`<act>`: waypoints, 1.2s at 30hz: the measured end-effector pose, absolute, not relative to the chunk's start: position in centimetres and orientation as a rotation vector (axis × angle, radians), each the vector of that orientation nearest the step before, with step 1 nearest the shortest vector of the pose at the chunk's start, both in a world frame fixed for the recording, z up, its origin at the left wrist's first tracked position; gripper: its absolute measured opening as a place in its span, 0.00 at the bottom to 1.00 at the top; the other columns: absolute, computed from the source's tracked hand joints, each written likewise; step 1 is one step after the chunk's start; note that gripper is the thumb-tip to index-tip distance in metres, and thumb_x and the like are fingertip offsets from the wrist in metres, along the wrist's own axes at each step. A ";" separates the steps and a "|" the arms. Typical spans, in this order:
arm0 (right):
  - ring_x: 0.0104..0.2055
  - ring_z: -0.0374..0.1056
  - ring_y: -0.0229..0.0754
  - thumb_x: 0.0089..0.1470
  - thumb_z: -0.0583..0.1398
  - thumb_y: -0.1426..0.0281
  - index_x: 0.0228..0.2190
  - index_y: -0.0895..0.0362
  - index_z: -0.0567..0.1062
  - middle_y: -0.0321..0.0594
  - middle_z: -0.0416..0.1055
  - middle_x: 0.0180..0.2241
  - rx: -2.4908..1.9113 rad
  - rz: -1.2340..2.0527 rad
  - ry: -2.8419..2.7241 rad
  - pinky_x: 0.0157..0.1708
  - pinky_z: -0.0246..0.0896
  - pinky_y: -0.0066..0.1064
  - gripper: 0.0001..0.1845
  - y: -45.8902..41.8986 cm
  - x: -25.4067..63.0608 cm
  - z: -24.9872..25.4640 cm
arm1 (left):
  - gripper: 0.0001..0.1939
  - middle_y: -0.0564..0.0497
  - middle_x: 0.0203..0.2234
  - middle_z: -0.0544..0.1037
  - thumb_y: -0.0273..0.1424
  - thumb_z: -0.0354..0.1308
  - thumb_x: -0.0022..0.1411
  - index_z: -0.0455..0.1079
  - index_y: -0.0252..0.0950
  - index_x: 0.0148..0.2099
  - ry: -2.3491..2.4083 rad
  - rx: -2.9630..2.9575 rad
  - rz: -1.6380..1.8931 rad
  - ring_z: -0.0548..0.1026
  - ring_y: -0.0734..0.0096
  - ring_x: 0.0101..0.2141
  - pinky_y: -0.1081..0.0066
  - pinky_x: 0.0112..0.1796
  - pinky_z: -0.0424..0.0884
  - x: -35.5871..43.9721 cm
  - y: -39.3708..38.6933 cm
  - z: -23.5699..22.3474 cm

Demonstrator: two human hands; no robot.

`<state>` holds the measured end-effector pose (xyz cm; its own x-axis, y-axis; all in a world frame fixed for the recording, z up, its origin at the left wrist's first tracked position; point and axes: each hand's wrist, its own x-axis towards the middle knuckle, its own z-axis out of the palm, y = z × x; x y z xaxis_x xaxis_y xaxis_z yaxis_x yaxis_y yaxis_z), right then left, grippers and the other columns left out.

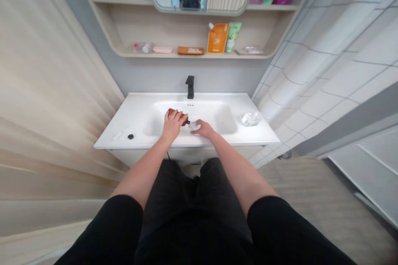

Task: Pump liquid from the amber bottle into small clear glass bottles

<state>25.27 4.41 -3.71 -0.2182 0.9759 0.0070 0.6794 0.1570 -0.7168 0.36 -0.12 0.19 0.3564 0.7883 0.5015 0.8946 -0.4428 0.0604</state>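
My left hand (174, 122) is closed round an amber bottle (171, 112), which lies tilted on its side over the white sink basin (225, 118). The bottle's dark neck points right, at a small clear container (194, 126) that looks like plastic or glass. My right hand (202, 128) grips that clear container from the right, fingers wrapped about it. Neck and container touch or nearly touch; whether liquid flows between them is too small to see.
A black faucet (190, 87) rises behind the basin. On the counter sit a crumpled clear plastic bag (251, 119) at right and a small black cap (130, 136) at left. Above, a shelf (161, 54) holds an orange pouch (217, 38), a green tube (233, 37) and soap-like items.
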 end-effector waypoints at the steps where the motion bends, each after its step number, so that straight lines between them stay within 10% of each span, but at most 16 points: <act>1: 0.53 0.83 0.54 0.43 0.83 0.58 0.49 0.49 0.81 0.39 0.86 0.50 -1.565 0.825 -1.966 0.59 0.76 0.44 0.33 4.4 25.3 -3.7 | 0.31 0.39 0.74 0.76 0.26 0.47 0.80 0.73 0.48 0.77 -1.504 -2.389 -0.686 0.66 0.43 0.77 0.31 0.78 0.51 0.4 -0.1 0.2; 36: 0.54 0.83 0.55 0.41 0.85 0.58 0.49 0.50 0.81 0.39 0.86 0.50 -1.565 0.835 -1.962 0.59 0.76 0.43 0.35 4.7 25.1 -4.0 | 0.30 0.40 0.73 0.77 0.24 0.51 0.79 0.75 0.47 0.75 -1.437 -2.406 -0.734 0.67 0.46 0.78 0.31 0.79 0.51 0.3 0.1 0.1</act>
